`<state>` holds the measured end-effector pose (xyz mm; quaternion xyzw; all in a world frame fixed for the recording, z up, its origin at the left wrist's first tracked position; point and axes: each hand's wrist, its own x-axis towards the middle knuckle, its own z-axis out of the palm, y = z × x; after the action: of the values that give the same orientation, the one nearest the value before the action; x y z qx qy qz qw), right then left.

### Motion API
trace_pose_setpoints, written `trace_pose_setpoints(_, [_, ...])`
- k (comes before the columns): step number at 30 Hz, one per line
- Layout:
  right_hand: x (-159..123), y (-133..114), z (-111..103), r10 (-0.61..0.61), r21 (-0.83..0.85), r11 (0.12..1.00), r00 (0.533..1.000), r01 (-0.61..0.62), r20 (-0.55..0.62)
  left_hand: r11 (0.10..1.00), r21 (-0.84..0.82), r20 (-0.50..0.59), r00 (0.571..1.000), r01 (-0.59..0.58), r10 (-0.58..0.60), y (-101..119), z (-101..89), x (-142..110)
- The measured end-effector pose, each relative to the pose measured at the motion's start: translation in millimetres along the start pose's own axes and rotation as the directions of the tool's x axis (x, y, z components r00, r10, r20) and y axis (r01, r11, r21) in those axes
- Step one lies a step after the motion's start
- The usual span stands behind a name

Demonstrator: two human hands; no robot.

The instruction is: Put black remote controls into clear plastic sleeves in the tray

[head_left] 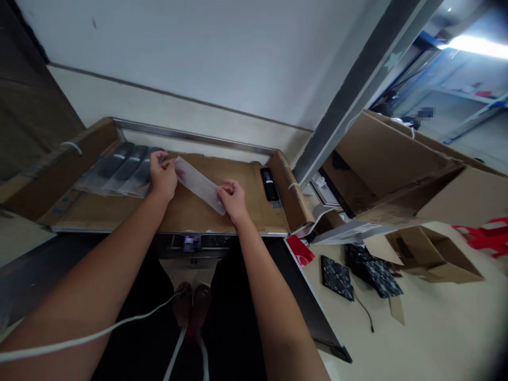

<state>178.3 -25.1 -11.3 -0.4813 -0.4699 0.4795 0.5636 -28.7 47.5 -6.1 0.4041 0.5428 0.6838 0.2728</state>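
Note:
A frosted translucent plastic bag [200, 185], long and narrow, is stretched slantwise between my two hands above the cardboard-lined tray. My left hand [163, 173] pinches its upper left end. With thumb and fingers closed, my right hand [231, 198] grips its lower right end. The bag looks flat, with nothing dark inside. Just left of my left hand, several dark slim devices in clear bags [125, 168] lie side by side, partly overlapping. A bare black device [270, 184] with a small white label, like a remote control, rests near the tray's right end, apart from my right hand.
Raised cardboard walls [291, 190] close the tray's ends. To the right stands a large open carton [397, 164]; below it, a smaller carton [434, 254] and dark patterned packages [373, 270] are on the floor. A white cord [130, 319] crosses in front of my left forearm.

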Motion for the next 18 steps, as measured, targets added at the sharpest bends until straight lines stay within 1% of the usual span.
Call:
trace_pose_setpoints(2, [1, 0, -5, 0.014, 0.002, 1.000, 0.998, -0.014, -0.060, 1.000, -0.003, 0.026, 0.999, 0.026, -0.026, 1, 1.4, 0])
trace_pose_setpoints(4, [1, 0, -12, -0.010, -0.019, 1.000, 0.990, 0.007, -0.143, 0.999, 0.033, 0.056, 0.998, 0.017, -0.019, 0, 1.9, -1])
trace_pose_setpoints(8, [2, -5, -31, -0.042, 0.013, 0.999, 0.954, 0.048, -0.298, 0.994, 0.104, 0.153, 0.988, -0.031, 0.015, -3, 0.5, -3])
trace_pose_setpoints(11, [2, -7, -38, -0.022, 0.062, 0.997, 0.927, 0.049, -0.374, 0.996, 0.085, 0.189, 0.982, -0.017, 0.001, -4, 0.0, -3])
trace_pose_setpoints(14, [2, -7, -37, -0.001, 0.053, 0.998, 0.920, 0.024, -0.392, 0.999, 0.048, 0.183, 0.983, 0.005, -0.013, -5, 0.6, -2])
trace_pose_setpoints(18, [2, -5, -32, -0.034, -0.032, 0.999, 0.926, 0.024, -0.376, 0.999, 0.005, 0.194, 0.980, 0.032, -0.032, -4, 1.2, -1])
